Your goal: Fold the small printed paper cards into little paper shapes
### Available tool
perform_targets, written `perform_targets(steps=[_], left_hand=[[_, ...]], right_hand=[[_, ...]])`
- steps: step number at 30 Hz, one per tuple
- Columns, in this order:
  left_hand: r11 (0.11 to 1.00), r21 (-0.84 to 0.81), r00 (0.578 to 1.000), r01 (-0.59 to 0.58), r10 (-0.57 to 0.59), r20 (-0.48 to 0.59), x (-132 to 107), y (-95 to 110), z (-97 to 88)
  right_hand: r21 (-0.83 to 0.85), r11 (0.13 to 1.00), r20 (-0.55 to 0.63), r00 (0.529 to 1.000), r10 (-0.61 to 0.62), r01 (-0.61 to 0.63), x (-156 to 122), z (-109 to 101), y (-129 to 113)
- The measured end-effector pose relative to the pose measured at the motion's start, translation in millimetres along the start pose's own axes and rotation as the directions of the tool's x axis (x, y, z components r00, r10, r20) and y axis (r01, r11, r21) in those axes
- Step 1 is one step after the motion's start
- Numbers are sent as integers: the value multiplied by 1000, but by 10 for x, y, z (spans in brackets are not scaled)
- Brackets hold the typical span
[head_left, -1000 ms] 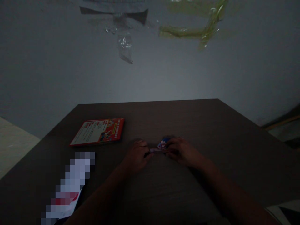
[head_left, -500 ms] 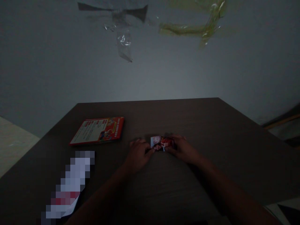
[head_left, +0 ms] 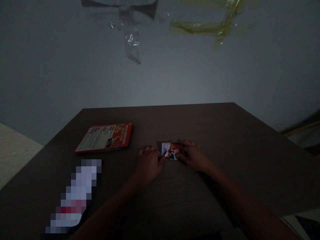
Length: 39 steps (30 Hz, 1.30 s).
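A small glossy card [head_left: 170, 150] is lying between the two hands, a little to the right of the middle of the brown table [head_left: 160, 123], and its printed picture in red, white and pale blue is facing upward. The left hand [head_left: 149, 164] is resting at the left end of the card; its thumb is reaching to the near left corner, while its other fingers are bending down toward the table. The right hand [head_left: 196, 157] is covering the right end, with the thumb lying on the near side and the fingers curving at the far side. The two hands are staying apart from each other, the card filling the gap, but I cannot tell if either one is gripping it or only pressing it. On the far left part of the table, a flat red and white booklet [head_left: 103, 138] is lying with its printed side up. Nearer on the left, a long pale item [head_left: 78, 191] is lying at a slant, and blurred squares are hiding its details. Behind the far edge, a grey wall [head_left: 160, 73] is standing, and clear tape [head_left: 132, 43] and yellowish tape [head_left: 197, 26] are sticking to it.
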<state>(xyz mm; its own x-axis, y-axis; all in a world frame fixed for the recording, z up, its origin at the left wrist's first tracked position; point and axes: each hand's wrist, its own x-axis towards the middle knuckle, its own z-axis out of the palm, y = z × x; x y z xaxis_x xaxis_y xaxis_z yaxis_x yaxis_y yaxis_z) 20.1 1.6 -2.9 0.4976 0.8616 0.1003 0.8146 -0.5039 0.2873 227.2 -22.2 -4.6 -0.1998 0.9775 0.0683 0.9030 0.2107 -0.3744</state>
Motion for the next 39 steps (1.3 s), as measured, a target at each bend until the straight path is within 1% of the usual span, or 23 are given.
perform_targets(steps=[6, 12, 14, 16, 18, 19, 21, 22, 23, 24, 27, 29, 35, 39], left_hand=[[999, 44, 1000, 9, -9, 1, 10, 19, 2], [999, 50, 1000, 8, -8, -13, 19, 4, 28], [999, 52, 1000, 17, -17, -10, 22, 2, 29], [998, 56, 1000, 27, -28, 2, 29, 6, 23], [997, 63, 999, 46, -47, 15, 37, 11, 15], [996, 66, 998, 53, -54, 20, 41, 13, 13], [996, 65, 998, 61, -63, 23, 46, 11, 15], [996, 61, 998, 64, -65, 22, 47, 8, 18], [996, 56, 998, 66, -67, 18, 49, 4, 23], [996, 51, 997, 70, -71, 12, 49, 0, 28], [996, 38, 996, 84, -83, -8, 53, -6, 36], [996, 33, 997, 80, -79, -9, 55, -2, 33], [996, 26, 997, 83, -83, -6, 56, 7, 31], [997, 24, 997, 75, -74, -16, 52, -6, 47]], right_hand=[[-55, 998, 14, 999, 29, -28, 23, 29, -7], [-67, 997, -13, 999, 40, -40, 34, 49, 3], [-45, 998, -67, 997, 48, -51, 18, 24, 0], [-31, 998, -185, 981, 52, -59, -11, -15, -25], [-80, 996, -336, 942, 2, -30, -50, -47, -82], [-125, 992, -381, 923, -50, 2, -70, -52, -121], [-186, 971, -329, 922, -205, 150, -105, -30, -208], [-204, 952, -264, 924, -278, 228, -118, -5, -250], [-222, 932, -206, 921, -331, 286, -127, 28, -287], [-244, 920, -153, 925, -349, 307, -132, 62, -317], [-286, 904, -55, 937, -345, 316, -135, 147, -367], [-286, 905, -19, 943, -334, 315, -132, 168, -379], [-275, 919, 20, 958, -287, 282, -135, 135, -427], [-284, 932, 31, 974, -225, 224, -136, 117, -438]])
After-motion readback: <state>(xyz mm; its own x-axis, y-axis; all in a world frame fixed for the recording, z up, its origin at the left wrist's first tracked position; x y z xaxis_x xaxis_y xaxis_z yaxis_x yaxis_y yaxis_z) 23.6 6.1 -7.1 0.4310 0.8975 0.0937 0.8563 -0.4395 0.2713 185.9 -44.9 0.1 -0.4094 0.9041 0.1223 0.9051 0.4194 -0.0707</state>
